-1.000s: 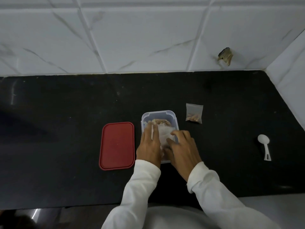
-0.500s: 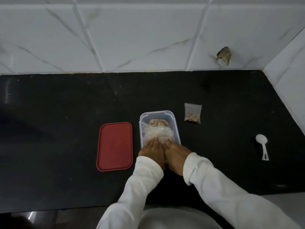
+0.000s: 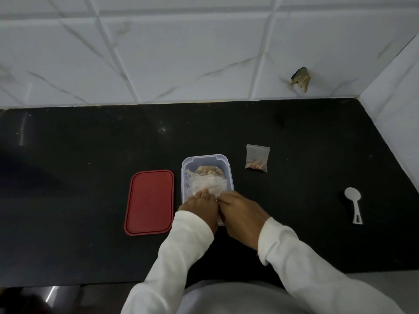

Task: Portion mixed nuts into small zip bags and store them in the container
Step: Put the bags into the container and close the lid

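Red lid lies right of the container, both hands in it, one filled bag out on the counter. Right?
No: head view shows the red lid left of the container. The left hand and right hand reach in; one filled bag lies on the counter.

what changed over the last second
The left hand and right hand slid back toward the person, from the middle of the clear container to its near end, fingers resting on the bagged nuts inside. Nothing was picked up or released. The red lid, loose zip bag of nuts and white spoon stayed put.
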A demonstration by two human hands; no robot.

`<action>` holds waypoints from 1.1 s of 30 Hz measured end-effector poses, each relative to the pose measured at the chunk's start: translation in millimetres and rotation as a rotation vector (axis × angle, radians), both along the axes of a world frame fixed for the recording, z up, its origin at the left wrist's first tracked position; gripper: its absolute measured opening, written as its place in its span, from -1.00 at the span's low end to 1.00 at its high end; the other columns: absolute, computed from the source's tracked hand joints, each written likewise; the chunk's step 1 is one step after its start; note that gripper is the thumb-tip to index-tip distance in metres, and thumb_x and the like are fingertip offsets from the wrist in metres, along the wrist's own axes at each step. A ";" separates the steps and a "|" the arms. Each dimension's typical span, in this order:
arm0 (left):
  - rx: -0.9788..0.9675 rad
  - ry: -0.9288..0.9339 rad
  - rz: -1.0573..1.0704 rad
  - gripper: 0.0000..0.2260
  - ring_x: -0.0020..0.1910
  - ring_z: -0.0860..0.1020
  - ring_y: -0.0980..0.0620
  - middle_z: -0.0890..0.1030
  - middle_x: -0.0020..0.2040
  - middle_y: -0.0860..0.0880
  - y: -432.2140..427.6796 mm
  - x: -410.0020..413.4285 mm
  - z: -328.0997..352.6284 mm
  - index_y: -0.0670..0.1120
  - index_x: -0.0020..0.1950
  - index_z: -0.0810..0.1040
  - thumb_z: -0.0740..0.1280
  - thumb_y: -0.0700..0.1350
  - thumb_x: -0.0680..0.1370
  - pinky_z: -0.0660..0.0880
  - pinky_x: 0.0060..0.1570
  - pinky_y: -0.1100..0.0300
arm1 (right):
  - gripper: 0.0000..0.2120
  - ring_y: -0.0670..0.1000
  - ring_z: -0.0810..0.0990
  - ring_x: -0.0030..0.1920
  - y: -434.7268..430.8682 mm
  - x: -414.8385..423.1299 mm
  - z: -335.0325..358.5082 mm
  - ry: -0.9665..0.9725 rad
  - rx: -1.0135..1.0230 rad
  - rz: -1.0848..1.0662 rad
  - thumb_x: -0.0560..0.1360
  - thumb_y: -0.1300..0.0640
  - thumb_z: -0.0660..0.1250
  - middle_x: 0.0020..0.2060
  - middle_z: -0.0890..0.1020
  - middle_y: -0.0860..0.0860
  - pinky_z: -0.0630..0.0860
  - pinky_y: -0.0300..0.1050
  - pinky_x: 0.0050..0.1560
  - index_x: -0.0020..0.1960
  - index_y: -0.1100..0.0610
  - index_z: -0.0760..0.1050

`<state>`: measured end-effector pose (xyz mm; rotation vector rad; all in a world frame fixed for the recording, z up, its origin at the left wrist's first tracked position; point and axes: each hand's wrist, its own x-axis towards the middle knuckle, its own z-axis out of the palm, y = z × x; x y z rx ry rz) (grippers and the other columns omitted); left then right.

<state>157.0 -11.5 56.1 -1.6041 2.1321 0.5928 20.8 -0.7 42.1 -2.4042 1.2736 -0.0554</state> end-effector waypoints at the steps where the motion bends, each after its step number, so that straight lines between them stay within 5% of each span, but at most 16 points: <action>1: -0.031 0.007 0.010 -0.44 0.51 0.22 -0.17 0.10 0.59 -0.17 2.0 -5.0 6.4 -0.17 0.57 0.10 0.21 -0.08 0.62 0.32 0.40 -0.05 | -0.70 0.13 0.53 0.14 2.0 -8.1 -1.1 -0.075 -0.065 -0.025 0.42 0.26 0.39 0.09 0.58 0.13 0.60 0.01 0.01 0.15 0.24 0.58; 4: -0.124 0.017 0.022 -0.40 0.56 0.10 -0.13 0.06 0.60 -0.14 0.0 -25.0 21.5 -0.15 0.59 0.02 0.19 0.00 0.64 0.22 0.45 -0.05 | -0.66 0.10 0.61 0.08 3.5 -35.3 -2.9 -0.219 -0.194 -0.102 0.31 0.28 0.52 0.02 0.64 0.12 0.62 -0.09 -0.01 0.07 0.23 0.63; 7: -0.300 0.118 0.082 -0.42 0.55 0.13 -0.11 0.14 0.58 -0.11 -5.5 -51.1 26.2 -0.09 0.58 0.07 0.20 0.00 0.62 0.20 0.49 -0.03 | -0.71 0.05 0.58 0.14 -2.8 -61.4 0.4 -0.306 -0.200 -0.217 0.43 0.23 0.45 0.09 0.64 0.10 0.52 -0.17 0.14 0.14 0.21 0.61; 11: -0.449 0.455 0.220 -0.56 0.43 0.38 -0.13 0.41 0.45 -0.11 -18.3 -96.9 22.8 -0.11 0.46 0.38 0.28 -0.08 0.58 0.38 0.33 0.00 | -0.81 0.06 0.58 0.09 -23.7 -93.8 -10.0 -0.330 -0.183 -0.392 0.51 0.20 0.37 0.06 0.65 0.06 0.50 -0.14 0.15 0.11 0.16 0.61; 17: -0.258 0.640 0.587 -0.61 0.39 0.40 -0.12 0.40 0.44 -0.07 -56.3 -142.5 -19.5 -0.09 0.43 0.42 0.25 -0.11 0.59 0.38 0.33 0.00 | -0.72 0.01 0.57 0.12 -61.5 -125.0 -35.9 -0.441 0.102 -0.691 0.55 0.16 0.34 0.17 0.57 0.07 0.46 -0.24 0.10 0.25 0.13 0.52; 25: -0.166 0.506 0.808 -0.51 0.49 0.20 -0.15 0.24 0.52 -0.09 -100.5 -152.1 -56.5 -0.04 0.54 0.22 0.20 -0.13 0.61 0.30 0.39 -0.08 | -0.57 0.02 0.54 0.19 -106.9 -126.6 -60.1 -0.423 0.348 -0.882 0.52 0.08 0.38 0.27 0.50 0.05 0.47 -0.12 0.18 0.35 0.09 0.40; 33: -0.052 0.720 1.091 -0.55 0.36 0.43 -0.15 0.48 0.38 -0.13 -120.7 -156.1 -71.7 -0.05 0.49 0.33 0.21 -0.20 0.58 0.41 0.33 -0.06 | -0.54 -0.01 0.56 0.16 -121.3 -124.3 -67.4 -0.549 0.485 -0.991 0.52 0.16 0.39 0.27 0.54 0.02 0.41 -0.21 0.08 0.39 0.08 0.37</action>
